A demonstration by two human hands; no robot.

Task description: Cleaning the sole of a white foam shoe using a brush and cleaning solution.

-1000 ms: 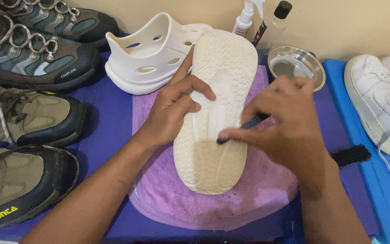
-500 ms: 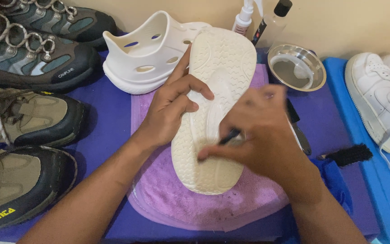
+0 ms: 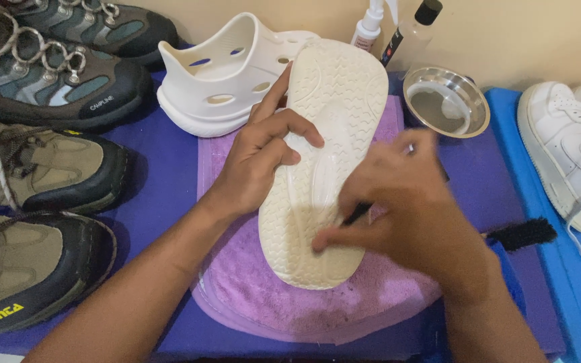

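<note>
The clog [image 3: 327, 168] lies sole-up at frame centre on a purple towel [image 3: 250, 289]. It looks light, moulded foam: springy, probably slick when wet, best held along its edge. The left hand [image 3: 263, 158] does so, fingers curled over the sole's left side. The right hand [image 3: 405, 215] is blurred, closed around a dark tool [image 3: 356, 214]; its working end is hidden, so what it is stays unclear. The clog's upper is out of sight.

Both forearms are bare to the lower frame edge, with no sleeves, watch or bracelet in view. The left hand [image 3: 263, 158] wears no ring or glove. The right hand [image 3: 408, 218] is motion-blurred, also ungloved.
</note>
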